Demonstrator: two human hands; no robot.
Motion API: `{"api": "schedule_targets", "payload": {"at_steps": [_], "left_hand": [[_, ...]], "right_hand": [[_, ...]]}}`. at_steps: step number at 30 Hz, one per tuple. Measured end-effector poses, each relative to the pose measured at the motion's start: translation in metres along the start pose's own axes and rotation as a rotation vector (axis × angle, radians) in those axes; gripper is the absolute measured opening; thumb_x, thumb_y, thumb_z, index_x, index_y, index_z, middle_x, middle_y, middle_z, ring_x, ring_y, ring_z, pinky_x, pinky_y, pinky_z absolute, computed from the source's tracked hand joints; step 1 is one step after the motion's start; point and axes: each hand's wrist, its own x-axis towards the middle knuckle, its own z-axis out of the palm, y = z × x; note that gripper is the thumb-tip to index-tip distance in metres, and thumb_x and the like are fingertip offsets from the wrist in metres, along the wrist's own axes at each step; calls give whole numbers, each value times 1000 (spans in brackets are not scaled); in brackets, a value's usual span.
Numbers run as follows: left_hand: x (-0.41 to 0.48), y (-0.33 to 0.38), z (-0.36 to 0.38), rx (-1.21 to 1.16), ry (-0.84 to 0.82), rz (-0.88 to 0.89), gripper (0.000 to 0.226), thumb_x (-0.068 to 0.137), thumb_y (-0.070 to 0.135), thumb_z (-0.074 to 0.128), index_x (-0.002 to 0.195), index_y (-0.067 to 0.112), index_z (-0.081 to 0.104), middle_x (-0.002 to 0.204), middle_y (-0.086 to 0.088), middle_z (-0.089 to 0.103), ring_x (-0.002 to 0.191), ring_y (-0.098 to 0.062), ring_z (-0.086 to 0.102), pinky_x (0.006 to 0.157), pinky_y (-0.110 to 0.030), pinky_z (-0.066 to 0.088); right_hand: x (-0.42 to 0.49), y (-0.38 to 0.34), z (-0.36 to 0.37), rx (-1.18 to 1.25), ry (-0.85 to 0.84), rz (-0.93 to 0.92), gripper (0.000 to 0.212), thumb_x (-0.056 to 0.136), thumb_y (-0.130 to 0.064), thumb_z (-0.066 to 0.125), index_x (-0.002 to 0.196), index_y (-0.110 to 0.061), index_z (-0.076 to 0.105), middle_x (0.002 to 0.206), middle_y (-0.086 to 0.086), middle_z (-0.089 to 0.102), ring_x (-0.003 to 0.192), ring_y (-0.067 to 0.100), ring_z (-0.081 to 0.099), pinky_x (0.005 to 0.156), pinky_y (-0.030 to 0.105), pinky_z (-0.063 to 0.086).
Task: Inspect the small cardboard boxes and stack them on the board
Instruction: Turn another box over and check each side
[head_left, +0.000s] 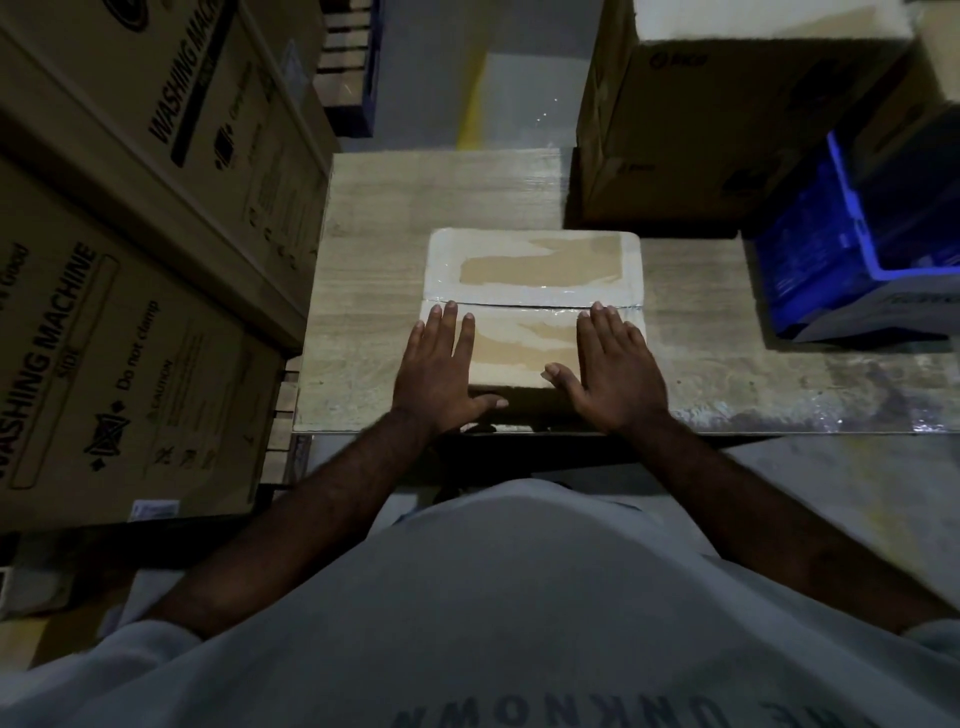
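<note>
A small cardboard box (535, 275), sealed with clear tape across its top, sits in the middle of the pale wooden board (395, 208). My left hand (441, 369) lies flat on the box's near left corner, fingers straight, thumb down along the front face. My right hand (613, 369) lies flat on the near right part of the top, fingers straight, thumb pointing inward. Both palms press on the lid near its taped centre seam.
Tall washing machine cartons (130, 234) wall off the left side. A large brown carton (727, 130) stands on the board's far right, and a blue plastic crate (857, 244) sits to the right. Grey floor (431, 67) lies beyond the board.
</note>
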Motion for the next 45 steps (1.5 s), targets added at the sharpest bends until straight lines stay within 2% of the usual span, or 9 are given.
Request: {"api": "schedule_targets", "payload": {"at_steps": [5, 13, 18, 23, 28, 36, 40, 42, 45], "left_hand": [[14, -3, -16, -2, 18, 29, 137, 61, 105, 32, 161, 12, 17, 164, -21, 19, 151, -39, 17, 125, -55, 11], [24, -10, -22, -109, 9, 42, 110, 78, 94, 9, 160, 23, 25, 171, -9, 9, 158, -29, 4, 125, -59, 5], [47, -17, -37, -83, 49, 60, 84, 91, 84, 19, 150, 28, 37, 165, -8, 26, 153, -33, 21, 121, -66, 12], [74, -23, -53, -80, -60, 13, 92, 90, 86, 20, 162, 29, 18, 172, -4, 7, 158, -29, 8, 123, -64, 5], [82, -20, -48, -179, -79, -56, 103, 81, 95, 19, 162, 33, 13, 173, 1, 1, 158, -26, 2, 123, -63, 9], [104, -19, -62, -92, 43, -114, 97, 71, 86, 61, 145, 27, 37, 148, -5, 40, 130, -33, 42, 101, -51, 36], [121, -21, -73, -265, -72, -253, 133, 51, 83, 80, 157, 34, 18, 158, -10, 14, 142, -35, 21, 106, -54, 34], [123, -24, -73, -392, -128, -308, 140, 50, 77, 86, 160, 36, 11, 165, -12, -3, 150, -40, 10, 112, -58, 32], [126, -26, -77, -572, -188, -365, 139, 58, 62, 93, 163, 32, 7, 163, -21, 5, 147, -45, 28, 116, -48, 37]], "right_hand": [[9, 2, -10, 50, 38, 12, 90, 101, -68, 18, 159, -1, 31, 168, 22, 25, 158, 34, 19, 128, 48, 19], [23, 11, -9, 36, 53, 48, 86, 101, -63, 29, 156, 2, 35, 164, 28, 31, 154, 40, 27, 125, 51, 26], [49, 8, -33, -16, 133, 33, 53, 94, -52, 38, 106, -5, 62, 110, 20, 63, 104, 37, 59, 93, 47, 49], [86, 29, -32, -5, -20, 7, 82, 101, -61, 35, 158, -2, 29, 165, 27, 26, 153, 41, 25, 124, 52, 24], [89, 34, -19, 21, -14, -4, 92, 99, -68, 18, 165, -5, 10, 173, 21, 5, 161, 33, 4, 129, 51, 7], [90, 35, -20, 94, 50, -1, 85, 101, -63, 30, 163, -6, 22, 171, 20, 15, 158, 34, 15, 127, 51, 16], [110, 48, -34, 333, 94, 147, 69, 93, -52, 61, 148, -15, 44, 163, 13, 25, 138, 43, 45, 111, 52, 45], [121, 55, -41, 487, 102, 307, 78, 93, -46, 72, 155, -13, 37, 166, 18, 17, 142, 44, 42, 114, 49, 43], [132, 64, -50, 680, -5, 444, 98, 91, -45, 78, 164, -13, 21, 166, 21, 25, 146, 41, 40, 116, 44, 40]]}}
